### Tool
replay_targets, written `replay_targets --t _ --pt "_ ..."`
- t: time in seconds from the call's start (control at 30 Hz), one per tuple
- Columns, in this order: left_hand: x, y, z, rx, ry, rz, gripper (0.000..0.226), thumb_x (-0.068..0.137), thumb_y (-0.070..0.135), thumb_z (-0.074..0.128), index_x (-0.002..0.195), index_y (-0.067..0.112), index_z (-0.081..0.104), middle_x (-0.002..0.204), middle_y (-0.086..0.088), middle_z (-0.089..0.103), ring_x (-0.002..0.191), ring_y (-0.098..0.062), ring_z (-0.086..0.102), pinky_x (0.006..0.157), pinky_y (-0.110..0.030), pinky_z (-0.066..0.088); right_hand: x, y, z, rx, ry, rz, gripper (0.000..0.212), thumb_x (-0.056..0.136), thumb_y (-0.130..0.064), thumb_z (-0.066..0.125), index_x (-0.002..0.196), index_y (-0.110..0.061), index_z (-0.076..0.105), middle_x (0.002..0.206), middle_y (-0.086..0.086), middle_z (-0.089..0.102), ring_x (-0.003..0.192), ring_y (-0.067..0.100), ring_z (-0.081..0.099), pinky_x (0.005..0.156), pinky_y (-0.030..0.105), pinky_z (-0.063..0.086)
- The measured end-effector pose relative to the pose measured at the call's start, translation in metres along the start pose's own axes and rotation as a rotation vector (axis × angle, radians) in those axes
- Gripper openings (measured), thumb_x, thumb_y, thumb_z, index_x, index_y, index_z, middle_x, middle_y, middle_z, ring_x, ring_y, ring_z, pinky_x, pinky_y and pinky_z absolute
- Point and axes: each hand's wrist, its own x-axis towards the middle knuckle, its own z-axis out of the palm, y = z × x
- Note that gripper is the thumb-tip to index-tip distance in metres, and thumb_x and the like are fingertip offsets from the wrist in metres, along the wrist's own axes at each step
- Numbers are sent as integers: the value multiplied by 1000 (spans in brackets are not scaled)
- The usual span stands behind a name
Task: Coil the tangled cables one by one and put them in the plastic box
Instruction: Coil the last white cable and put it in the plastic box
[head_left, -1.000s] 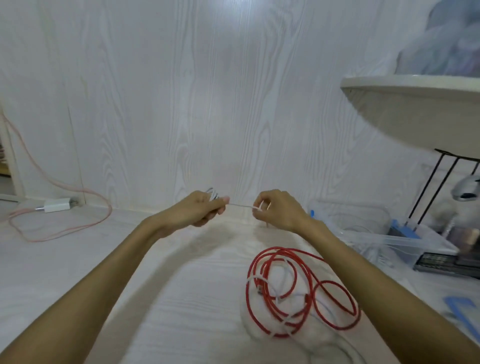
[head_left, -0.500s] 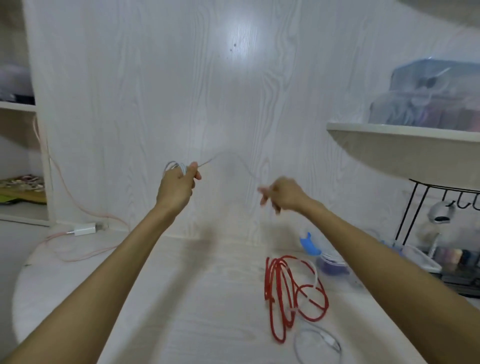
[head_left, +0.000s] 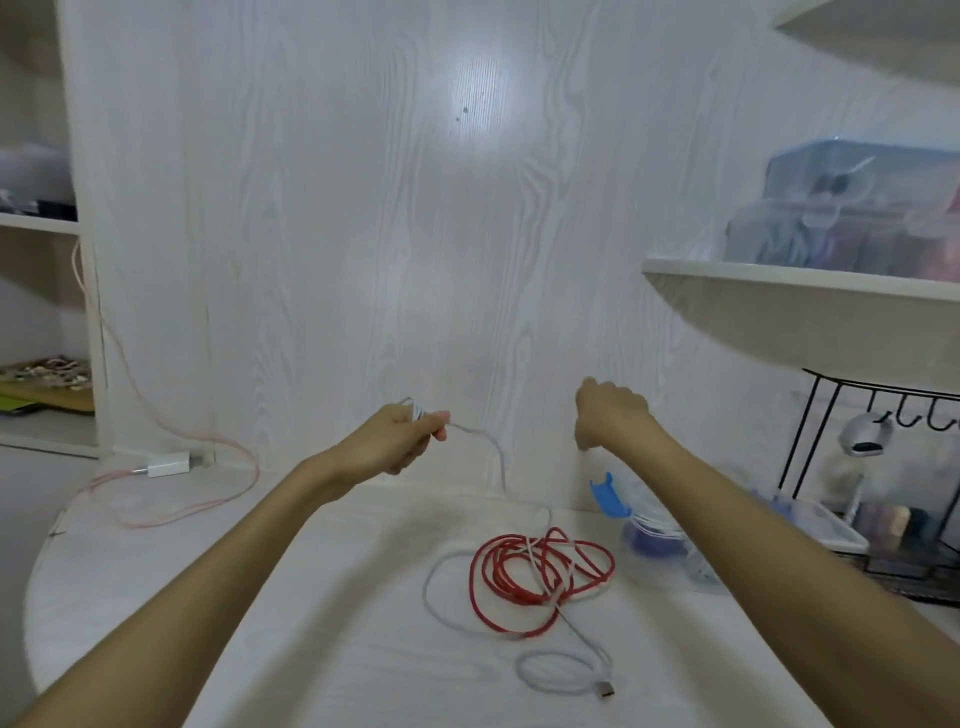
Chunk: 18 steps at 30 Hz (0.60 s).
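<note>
My left hand (head_left: 402, 436) is held above the white table (head_left: 260, 597), shut on a few small loops of the white cable (head_left: 496, 457). From it the cable drops to the table and winds through the tangled red cable (head_left: 540, 571). It ends in a loose loop with a USB plug (head_left: 602, 690) near the front. My right hand (head_left: 613, 415) hovers to the right with its fingers curled, and no cable shows in it. The clear plastic box (head_left: 660, 566), with a blue latch (head_left: 608, 493), stands under my right forearm and holds coiled cables.
A white charger (head_left: 166, 464) with a pink cable (head_left: 208, 506) lies at the back left of the table. A white shelf (head_left: 779, 296) with storage boxes juts out on the right, above a black wire rack (head_left: 810, 431). The table's rounded edge curves along the left.
Both hands have come down from chest height. My right hand has let go of the white cable, which now hangs slack from my left hand to the table.
</note>
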Motion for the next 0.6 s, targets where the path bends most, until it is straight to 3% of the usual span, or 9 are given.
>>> replay_targets --t 0.07,0.13,0.17,0.23,0.3,0.37,0.43,0.5,0.6 --pt "-3 4 4 -67 -117 -38 43 96 52 40 69 21 54 49 11 30 42 -6 24 40 -14 25 -9 -9 2 238 115 -296 66 86 -8 58 145 -10 27 139 12 41 127 27 41 102 34 36" --pt "-4 10 9 -171 -175 -27 55 95 59 30 62 24 55 52 7 27 43 -8 21 39 -14 24 -34 -21 2 599 65 -603 58 91 -8 51 144 -16 31 144 6 41 133 19 37 112 34 27" --pt "-5 12 10 -235 -187 -18 57 96 58 28 58 25 56 52 6 26 42 -8 21 38 -14 24 -46 -25 4 706 -34 -670 47 95 -11 46 141 -18 38 143 2 44 132 15 38 112 33 27" --pt "-8 16 9 -323 -186 -21 58 99 49 29 54 25 56 50 7 26 40 -7 20 36 -14 23 -66 -22 5 865 -297 -653 33 101 -22 36 129 -17 54 132 1 56 122 14 51 107 31 35" --pt "-13 19 7 -321 -170 -14 57 100 44 31 51 25 55 48 9 27 39 -6 21 36 -13 24 -80 -12 5 1140 -556 -558 39 102 -35 32 112 -13 62 102 7 69 94 20 66 94 33 45" --pt "-17 19 9 -276 -170 9 55 100 44 31 53 27 53 48 10 28 40 -6 21 36 -13 24 -93 -3 3 1365 -693 -494 39 99 -42 38 93 -12 62 65 2 59 58 15 56 67 27 52" --pt "-25 19 17 -268 -231 -6 54 100 45 30 55 27 53 48 9 28 40 -6 20 37 -13 24 -101 2 4 1315 -486 -537 31 96 -42 47 80 -19 60 53 -9 42 46 7 35 47 17 35" --pt "-32 18 28 -359 -361 -49 53 98 51 29 62 24 56 48 9 28 40 -6 20 37 -14 25 -102 4 2 1137 -147 -592 32 93 -47 49 70 -28 61 50 -13 39 46 5 31 45 13 29" --pt "-40 21 43 -572 -626 -106 57 95 59 25 72 18 56 47 9 27 39 -3 22 39 -14 25 -94 7 -3 1029 211 -606 42 91 -48 51 58 -25 58 43 -10 30 41 5 26 45 7 28"
